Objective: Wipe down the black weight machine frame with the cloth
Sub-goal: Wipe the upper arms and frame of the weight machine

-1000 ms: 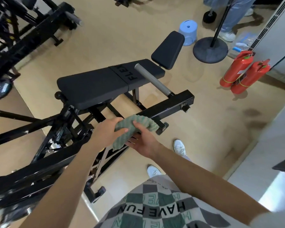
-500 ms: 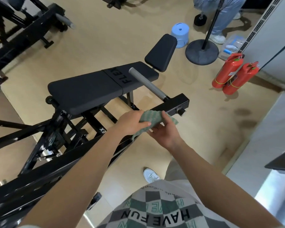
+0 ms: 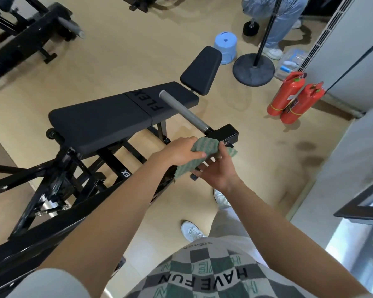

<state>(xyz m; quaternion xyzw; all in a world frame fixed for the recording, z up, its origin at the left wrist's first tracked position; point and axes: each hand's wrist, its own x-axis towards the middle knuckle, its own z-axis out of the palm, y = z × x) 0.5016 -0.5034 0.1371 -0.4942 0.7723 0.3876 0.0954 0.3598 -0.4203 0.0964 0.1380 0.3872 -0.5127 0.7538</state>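
Observation:
A green striped cloth [image 3: 205, 146] is draped over the long black beam of the weight machine frame [image 3: 58, 224], close to the beam's square end block [image 3: 226, 132]. My left hand [image 3: 179, 150] grips the cloth from above, fingers curled over it. From the near side my right hand [image 3: 215, 172] holds the cloth's lower edge, fingers curled up around the beam. A grey handle bar [image 3: 184, 110] sticks out of the end block. The beam under the cloth is hidden.
The black padded bench [image 3: 108, 119] lies just behind the beam. Two red fire extinguishers [image 3: 293, 100] lie on the floor at right, near a round stand base [image 3: 253, 70] and a blue stool [image 3: 225, 47]. A person's legs [image 3: 278, 24] are at the top right. More black machines fill the left.
Both hands and the cloth have slid along the beam toward its end block. My view has shifted with them.

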